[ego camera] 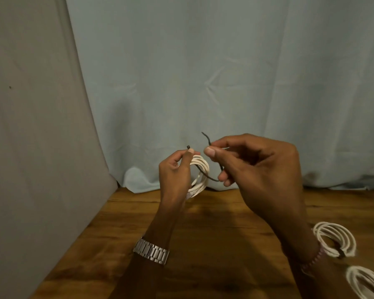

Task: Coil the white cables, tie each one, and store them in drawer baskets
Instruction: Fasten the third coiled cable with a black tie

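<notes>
A person's left hand (175,169) grips a coiled white cable (200,173) above the table's (203,234) back edge, pinching the black tie's (209,176) head; the right hand (257,167) pinches its tail. Risk: tail misses head w/ ends apart, or coil springs loose. 2 coils (335,239) sit near the right edge.

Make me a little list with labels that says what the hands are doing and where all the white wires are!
left hand: left hand holds the white cable coil up above the table and pinches the head end of the black tie
right hand: right hand pinches the tie's tail end
tie: looped round the coil, ends not yet joined
finished coils: tied coil on the wooden table at right; another coil nearer the corner, partly cut off
wrist: metal watch on the left arm
behind: pale curtain
</notes>
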